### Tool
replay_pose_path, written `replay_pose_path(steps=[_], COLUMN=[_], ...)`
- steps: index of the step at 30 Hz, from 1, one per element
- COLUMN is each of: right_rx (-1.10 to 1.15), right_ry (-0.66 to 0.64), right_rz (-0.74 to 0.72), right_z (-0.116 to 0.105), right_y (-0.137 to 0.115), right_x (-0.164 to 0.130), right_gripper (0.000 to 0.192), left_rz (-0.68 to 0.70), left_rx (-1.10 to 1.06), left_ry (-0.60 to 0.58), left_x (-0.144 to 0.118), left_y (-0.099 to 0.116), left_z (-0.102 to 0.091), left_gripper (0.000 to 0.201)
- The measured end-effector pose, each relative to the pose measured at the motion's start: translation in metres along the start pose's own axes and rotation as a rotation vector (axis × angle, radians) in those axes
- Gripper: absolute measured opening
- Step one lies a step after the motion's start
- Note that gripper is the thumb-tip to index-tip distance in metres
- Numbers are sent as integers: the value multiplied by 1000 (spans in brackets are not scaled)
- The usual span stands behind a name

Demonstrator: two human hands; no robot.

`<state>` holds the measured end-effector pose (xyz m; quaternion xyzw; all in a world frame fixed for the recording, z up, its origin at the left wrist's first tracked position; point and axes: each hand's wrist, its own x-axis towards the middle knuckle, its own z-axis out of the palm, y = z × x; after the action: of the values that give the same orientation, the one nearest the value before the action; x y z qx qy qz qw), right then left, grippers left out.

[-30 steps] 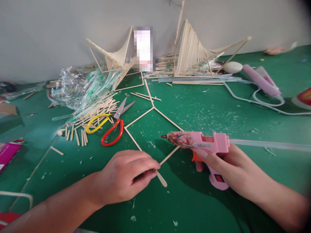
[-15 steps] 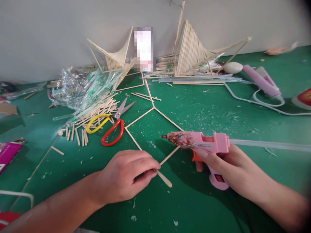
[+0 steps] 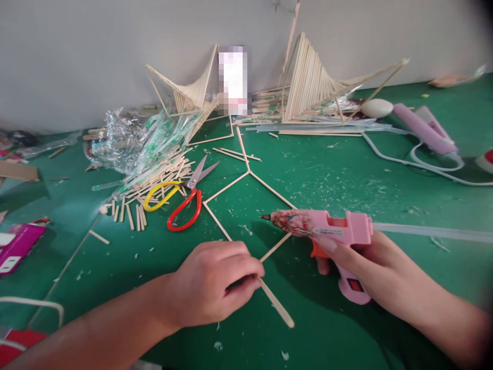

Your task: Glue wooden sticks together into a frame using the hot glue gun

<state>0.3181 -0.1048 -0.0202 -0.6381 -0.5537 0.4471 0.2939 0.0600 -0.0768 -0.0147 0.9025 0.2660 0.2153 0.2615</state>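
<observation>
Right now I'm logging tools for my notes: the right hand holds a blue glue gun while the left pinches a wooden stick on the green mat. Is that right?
Not quite. In the head view the glue gun in the right hand is pink, not blue. The rest holds: the left hand pinches a wooden stick on the green mat.

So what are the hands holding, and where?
The left hand pinches a thin wooden stick at its near end. The right hand grips the pink glue gun by its handle.
</observation>
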Motion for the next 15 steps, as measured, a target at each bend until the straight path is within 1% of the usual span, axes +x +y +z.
replay_pose_path(steps=[3, 6, 10, 15], right_rx=[10, 18, 24, 38], right_ry=[-60, -58, -30, -49], right_rz=[19, 7, 65, 76], right_z=[-2, -3, -2, -1], right_y=[-1, -4, -8, -9], right_x=[1, 1, -2, -2], right_gripper=[52, 51, 52, 52], left_rz=[-11, -4, 5, 0], left_rx=[-11, -21, -18, -10], left_ry=[6, 17, 1, -6], left_x=[0, 0, 0, -2], left_y=[-1, -2, -2, -3], left_z=[-2, -4, -3, -2], left_gripper=[10, 11, 13, 13])
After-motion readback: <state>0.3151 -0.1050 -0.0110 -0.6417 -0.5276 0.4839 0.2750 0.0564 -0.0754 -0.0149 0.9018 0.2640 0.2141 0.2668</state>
